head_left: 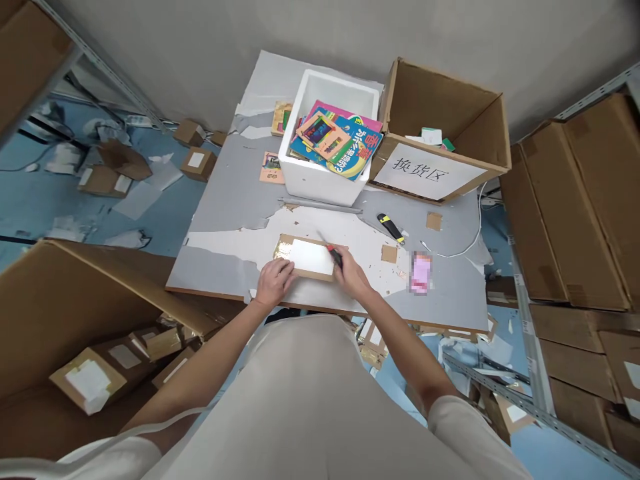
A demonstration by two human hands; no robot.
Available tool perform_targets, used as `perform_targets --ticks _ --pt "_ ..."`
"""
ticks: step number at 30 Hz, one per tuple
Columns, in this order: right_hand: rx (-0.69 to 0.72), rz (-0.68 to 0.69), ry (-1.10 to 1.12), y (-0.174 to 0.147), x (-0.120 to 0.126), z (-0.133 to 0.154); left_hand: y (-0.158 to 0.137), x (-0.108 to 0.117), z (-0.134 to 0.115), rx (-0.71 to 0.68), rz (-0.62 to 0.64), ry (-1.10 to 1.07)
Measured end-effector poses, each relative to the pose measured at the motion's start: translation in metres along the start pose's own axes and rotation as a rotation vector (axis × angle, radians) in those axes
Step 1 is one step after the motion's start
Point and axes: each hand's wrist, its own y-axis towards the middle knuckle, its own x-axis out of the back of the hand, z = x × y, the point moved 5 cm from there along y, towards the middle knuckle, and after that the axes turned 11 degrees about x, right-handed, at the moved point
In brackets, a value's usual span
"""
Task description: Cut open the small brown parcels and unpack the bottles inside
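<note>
Parcel [311, 256], foam box [316, 184] on table [215, 207]

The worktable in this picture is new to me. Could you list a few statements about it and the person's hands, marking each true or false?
1. The left hand is on a small cardboard package. True.
2. The right hand is empty. False: the right hand holds a red-and-black tool.
3. Books are in the white box. True.
4. The black-and-yellow tool is in the white box. False: the black-and-yellow tool lies on the table.
5. A large open cardboard box stands beside the white box. True.
</note>
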Motion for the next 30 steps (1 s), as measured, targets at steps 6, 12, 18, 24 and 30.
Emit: perform_targets --ticks 6,12,18,24,30 --pt "0.294 0.568 -0.317 0.045 -0.031 0.032 -0.002 0.000 0.007 -0.055 0.019 0.017" --pt "0.339 0.702 -0.442 0.056 -0.031 0.041 -0.003 0.000 0.005 -0.140 -0.077 0.016" --pt "0.252 0.773 -0.580 0.066 -0.029 0.059 0.000 0.001 0.008 -0.158 -0.082 0.027" --pt "0.143 0.872 -0.700 0.047 -0.017 0.049 -0.001 -0.001 0.009 -0.136 -0.056 0.031" --pt "-0.043 0.903 -0.804 -0.009 0.047 0.013 0.001 -0.005 0.011 -0.077 0.001 0.033"
